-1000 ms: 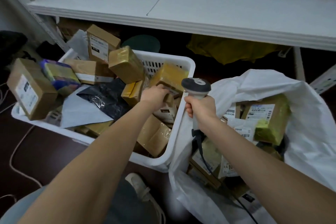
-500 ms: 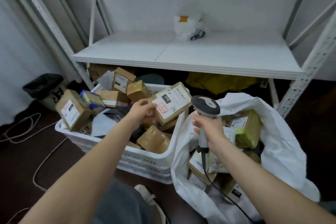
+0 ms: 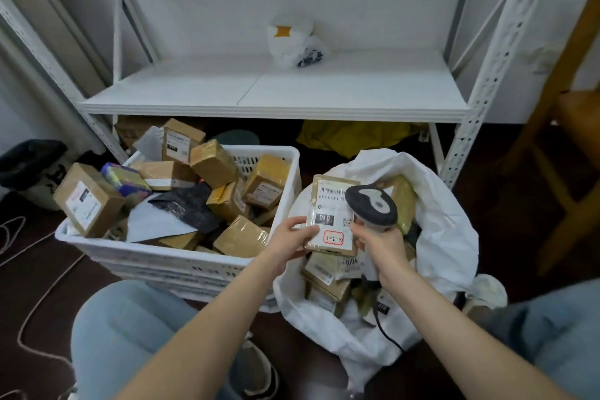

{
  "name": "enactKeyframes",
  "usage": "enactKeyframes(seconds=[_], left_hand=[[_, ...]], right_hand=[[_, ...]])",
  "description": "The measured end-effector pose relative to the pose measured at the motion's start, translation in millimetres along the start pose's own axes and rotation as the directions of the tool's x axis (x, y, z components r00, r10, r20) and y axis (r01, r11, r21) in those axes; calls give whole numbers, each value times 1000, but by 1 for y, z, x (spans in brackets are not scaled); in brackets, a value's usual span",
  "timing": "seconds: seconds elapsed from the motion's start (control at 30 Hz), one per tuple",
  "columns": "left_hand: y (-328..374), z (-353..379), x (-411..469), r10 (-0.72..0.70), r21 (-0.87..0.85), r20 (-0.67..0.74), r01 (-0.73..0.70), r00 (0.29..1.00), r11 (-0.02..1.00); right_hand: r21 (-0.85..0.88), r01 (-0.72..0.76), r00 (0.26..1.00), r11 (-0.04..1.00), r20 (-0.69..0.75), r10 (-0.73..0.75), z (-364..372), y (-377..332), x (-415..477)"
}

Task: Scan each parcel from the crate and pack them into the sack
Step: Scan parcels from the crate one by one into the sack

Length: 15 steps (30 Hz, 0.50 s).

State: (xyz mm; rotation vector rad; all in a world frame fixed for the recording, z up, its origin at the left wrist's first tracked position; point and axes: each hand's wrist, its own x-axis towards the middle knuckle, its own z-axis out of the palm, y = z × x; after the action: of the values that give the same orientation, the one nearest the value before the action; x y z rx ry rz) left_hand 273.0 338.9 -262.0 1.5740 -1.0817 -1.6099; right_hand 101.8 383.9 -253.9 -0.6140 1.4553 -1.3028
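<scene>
The parcel (image 3: 331,204) in your left hand (image 3: 289,239) is labelled "010", with handwritten "3-2-" boxed in red. Just below your hands, another parcel (image 3: 352,261) reads "1004".

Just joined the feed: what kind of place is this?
Probably a parcel sorting or storage room: a white crate heaped with labelled parcels, a white sack part filled with more, and a handheld scanner.

There is one white plastic crate (image 3: 181,256), one white woven sack (image 3: 444,237) and one grey handheld scanner (image 3: 371,204). At least eight brown cardboard parcels (image 3: 87,204) fill the crate.
</scene>
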Motion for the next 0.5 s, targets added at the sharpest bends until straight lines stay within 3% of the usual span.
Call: enactKeyframes(seconds=[0.17, 0.5], left_hand=[[-19, 9, 9, 7, -8, -53, -8, 999, 1000], [-50, 29, 15, -30, -11, -132, 29, 991, 1000]], right_hand=[[-35, -26, 994, 999, -102, 22, -12, 16, -8], [-105, -95, 993, 990, -80, 87, -7, 29, -52]])
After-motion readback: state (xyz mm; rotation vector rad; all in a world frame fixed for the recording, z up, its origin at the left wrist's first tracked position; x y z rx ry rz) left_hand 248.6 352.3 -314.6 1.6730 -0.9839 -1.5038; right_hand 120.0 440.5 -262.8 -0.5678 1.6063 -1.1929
